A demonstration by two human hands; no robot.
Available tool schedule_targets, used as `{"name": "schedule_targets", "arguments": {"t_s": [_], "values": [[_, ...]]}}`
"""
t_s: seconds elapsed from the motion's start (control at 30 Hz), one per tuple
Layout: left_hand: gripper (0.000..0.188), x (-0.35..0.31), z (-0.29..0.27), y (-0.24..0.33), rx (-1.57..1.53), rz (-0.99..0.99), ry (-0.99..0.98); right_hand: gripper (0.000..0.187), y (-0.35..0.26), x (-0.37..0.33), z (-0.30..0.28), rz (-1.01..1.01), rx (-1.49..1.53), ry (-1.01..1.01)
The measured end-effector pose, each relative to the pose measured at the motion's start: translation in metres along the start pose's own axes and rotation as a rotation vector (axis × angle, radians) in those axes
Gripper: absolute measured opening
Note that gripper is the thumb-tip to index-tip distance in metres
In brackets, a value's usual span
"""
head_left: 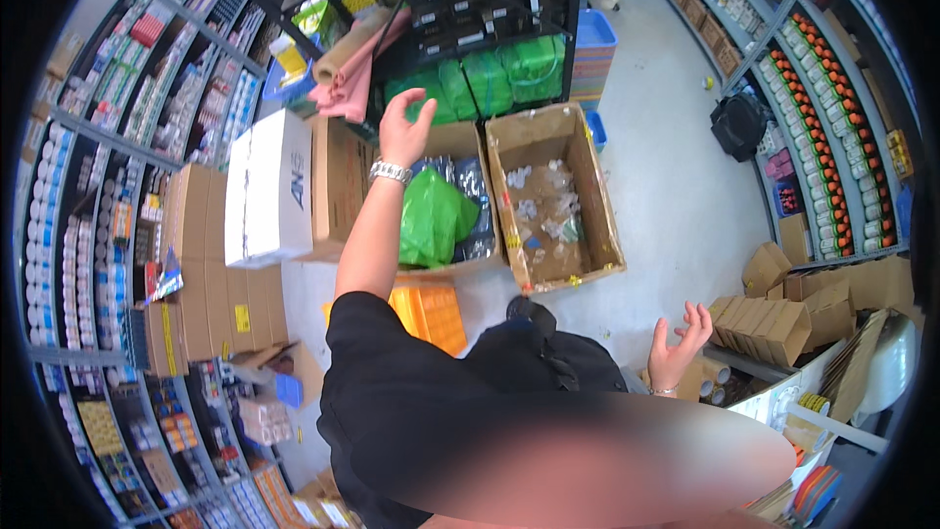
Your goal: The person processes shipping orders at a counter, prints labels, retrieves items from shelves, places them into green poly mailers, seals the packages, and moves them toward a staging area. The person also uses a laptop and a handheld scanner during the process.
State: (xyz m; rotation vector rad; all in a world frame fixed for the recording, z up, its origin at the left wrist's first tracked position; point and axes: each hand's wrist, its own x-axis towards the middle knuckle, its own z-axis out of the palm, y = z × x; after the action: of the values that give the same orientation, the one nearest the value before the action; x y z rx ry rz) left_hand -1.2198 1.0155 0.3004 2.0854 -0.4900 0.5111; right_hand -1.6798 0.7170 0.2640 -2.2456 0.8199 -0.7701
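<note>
Reaching past a green plastic bag (438, 218), the left hand (402, 132) is half-open, right hand (677, 351) loosely spread, both empty; gripping would need closing fingers.

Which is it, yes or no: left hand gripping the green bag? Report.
No, the left hand is empty, clear of the green bag.

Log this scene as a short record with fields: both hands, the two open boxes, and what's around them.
Left hand: open, nothing visibly held, appears around the far side of the left open box
Right hand: open, fingers spread, nothing visibly held
Left box contents: green plastic bag, dark shiny plastic
Right open box: crumpled plastic scraps
Nearby: orange crate, white carton
</note>
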Motion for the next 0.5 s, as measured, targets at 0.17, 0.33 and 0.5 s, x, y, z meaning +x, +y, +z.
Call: {"name": "schedule_targets", "arguments": {"t_s": [0.17, 0.33, 0.5], "values": [[0.03, 0.096, -0.01, 0.01, -0.013, 0.21, 0.047, 0.048, -0.026, 0.004, 0.025, 0.076, -0.011, 0.023], [0.033, 0.174, 0.014, 0.045, -0.12, 0.354, -0.001, 0.048, -0.035, 0.013, 0.031, 0.078, -0.037, 0.026], [0.043, 0.227, 0.038, 0.086, 0.208, 0.489, -0.03, 0.048, -0.02, 0.021, 0.035, 0.084, -0.031, 0.033]]}}
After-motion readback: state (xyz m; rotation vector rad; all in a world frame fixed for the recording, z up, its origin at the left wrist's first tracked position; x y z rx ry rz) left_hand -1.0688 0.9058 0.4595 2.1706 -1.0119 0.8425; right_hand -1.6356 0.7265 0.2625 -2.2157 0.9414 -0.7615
